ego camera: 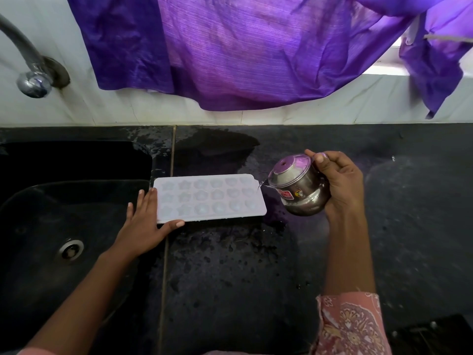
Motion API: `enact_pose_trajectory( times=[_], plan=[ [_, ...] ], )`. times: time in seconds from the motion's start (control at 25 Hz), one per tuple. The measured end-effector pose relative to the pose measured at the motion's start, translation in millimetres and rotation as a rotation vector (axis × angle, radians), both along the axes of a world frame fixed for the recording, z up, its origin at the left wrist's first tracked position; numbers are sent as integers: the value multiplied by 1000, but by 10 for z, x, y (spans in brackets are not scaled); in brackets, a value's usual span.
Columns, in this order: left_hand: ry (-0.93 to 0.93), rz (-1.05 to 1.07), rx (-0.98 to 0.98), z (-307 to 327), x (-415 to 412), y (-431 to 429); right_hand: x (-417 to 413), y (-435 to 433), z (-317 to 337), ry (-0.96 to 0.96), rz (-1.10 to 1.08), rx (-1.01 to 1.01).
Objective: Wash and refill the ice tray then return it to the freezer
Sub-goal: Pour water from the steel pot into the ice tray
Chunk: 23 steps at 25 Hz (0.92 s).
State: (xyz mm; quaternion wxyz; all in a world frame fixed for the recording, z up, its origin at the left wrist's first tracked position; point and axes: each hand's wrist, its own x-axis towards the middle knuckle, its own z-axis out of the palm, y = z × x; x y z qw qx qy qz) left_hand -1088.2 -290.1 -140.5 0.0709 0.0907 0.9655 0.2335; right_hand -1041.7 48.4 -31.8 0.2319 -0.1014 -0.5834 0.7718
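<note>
Dim purple-tinted daylight, blurred, bowed edges

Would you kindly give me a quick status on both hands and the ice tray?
Left hand flat on ice tray, left end. Right hand grips steel pot, tipped, water trickling onto tray's right end. Tray on counter, nothing blocking.

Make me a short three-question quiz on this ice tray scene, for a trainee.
1. Fill in: the left hand rests on the end of the white plastic ice tray with its fingers ____.
2. Which hand tilts the small round steel pot toward the tray? A) left hand B) right hand C) both hands
3. True or false: the tray sits inside the black sink.
Key: 1 straight. 2 B. 3 false; it lies on the wet black counter beside the sink.
</note>
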Motion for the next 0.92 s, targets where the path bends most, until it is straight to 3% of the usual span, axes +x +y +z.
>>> enact_pose_trajectory(
  times=[0.92],
  plan=[
    [-6,-11,-11,28,16,9,22,-65,110,19,-18,45]
  ],
)
